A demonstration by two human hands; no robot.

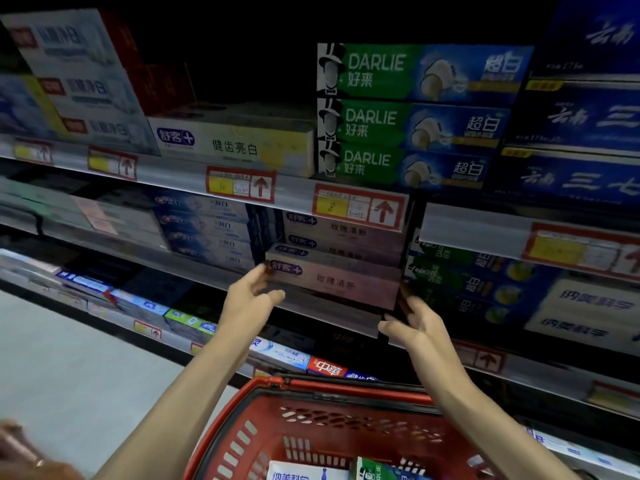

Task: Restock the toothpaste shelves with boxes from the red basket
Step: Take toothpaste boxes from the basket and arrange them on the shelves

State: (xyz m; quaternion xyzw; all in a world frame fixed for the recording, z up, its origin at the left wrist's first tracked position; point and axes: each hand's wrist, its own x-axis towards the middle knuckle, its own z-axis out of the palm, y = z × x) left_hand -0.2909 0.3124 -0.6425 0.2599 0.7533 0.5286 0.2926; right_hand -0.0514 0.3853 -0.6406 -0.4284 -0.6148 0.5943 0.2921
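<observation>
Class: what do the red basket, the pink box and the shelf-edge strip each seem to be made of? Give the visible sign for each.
The basket is likely moulded plastic, faintly glossy: slotted walls, even red colour. The pink box is probably printed card, smooth: crisp folded edges. The strip is grey with a sheen, plastic or metal; I cannot tell which.

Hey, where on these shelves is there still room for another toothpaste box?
Best room: the dark gap on the upper shelf above the single white box, between the red boxes and the Darlie stack. The middle shelf is packed around the pink boxes.
</observation>
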